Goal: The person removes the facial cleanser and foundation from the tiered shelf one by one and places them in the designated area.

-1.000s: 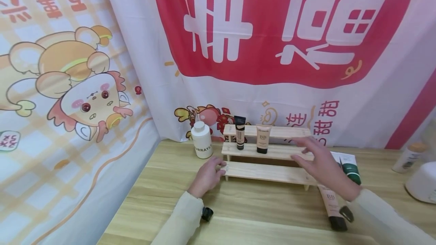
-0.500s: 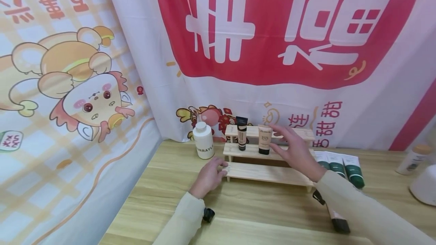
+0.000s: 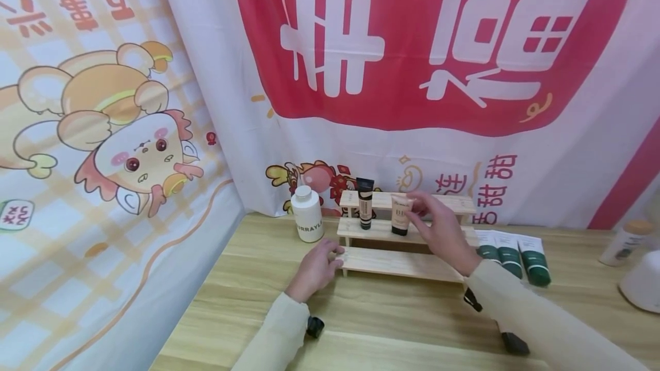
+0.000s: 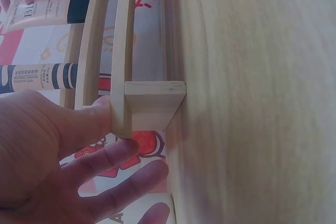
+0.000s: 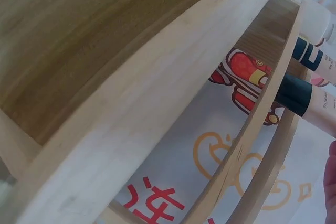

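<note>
A three-tier wooden display rack stands on the table. My left hand pinches the left end of its lowest shelf; the left wrist view shows the thumb on top and the other fingers spread beyond the end. On the middle shelf, a beige BB cream tube stands on its black cap, leaning back a little. My right hand pinches its upper right edge between thumb and fingers. To its left stands a slimmer black-and-beige tube, apart from it.
Left of the rack stands a white bottle. Several green-and-white tubes lie at its right. A black-capped tube lies nearer, mostly behind my right sleeve. A bottle and a white container are far right.
My right hand has moved left from the rack's right end to the BB cream tube and now pinches it. The left hand has stayed at the shelf end.
</note>
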`<action>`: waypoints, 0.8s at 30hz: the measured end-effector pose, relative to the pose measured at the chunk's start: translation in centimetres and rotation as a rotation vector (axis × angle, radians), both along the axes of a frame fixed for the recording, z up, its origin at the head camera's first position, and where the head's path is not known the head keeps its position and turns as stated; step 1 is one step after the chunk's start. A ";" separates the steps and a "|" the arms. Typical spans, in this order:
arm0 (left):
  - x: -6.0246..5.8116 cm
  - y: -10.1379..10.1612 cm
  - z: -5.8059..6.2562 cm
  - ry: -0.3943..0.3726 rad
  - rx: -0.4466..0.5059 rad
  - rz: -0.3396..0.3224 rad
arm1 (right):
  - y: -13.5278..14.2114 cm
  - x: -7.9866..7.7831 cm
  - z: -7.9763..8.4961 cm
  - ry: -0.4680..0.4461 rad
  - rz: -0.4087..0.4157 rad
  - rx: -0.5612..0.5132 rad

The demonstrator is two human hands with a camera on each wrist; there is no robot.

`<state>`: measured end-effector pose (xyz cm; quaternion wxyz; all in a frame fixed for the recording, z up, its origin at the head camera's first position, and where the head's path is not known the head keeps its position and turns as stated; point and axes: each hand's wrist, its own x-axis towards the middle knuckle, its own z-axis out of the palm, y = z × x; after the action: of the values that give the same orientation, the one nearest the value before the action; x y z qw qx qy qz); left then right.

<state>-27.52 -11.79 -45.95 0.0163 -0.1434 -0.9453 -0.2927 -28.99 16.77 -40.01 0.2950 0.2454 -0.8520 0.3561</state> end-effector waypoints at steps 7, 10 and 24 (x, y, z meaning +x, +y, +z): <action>0.2 -0.1 -0.3 0.010 0.012 -0.009 | 1.4 1.5 0.1 0.083 0.019 -0.076; 0.1 -0.2 -0.5 0.018 0.006 -0.009 | 2.5 2.5 0.5 0.094 0.007 -0.097; 0.0 -0.2 -0.2 0.033 0.020 -0.017 | 11.1 7.6 0.8 0.273 -0.048 -0.038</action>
<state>-27.51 -11.99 -46.20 0.0308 -0.1558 -0.9406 -0.3001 -21.34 27.86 -39.20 0.4211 0.2656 -0.8027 0.3283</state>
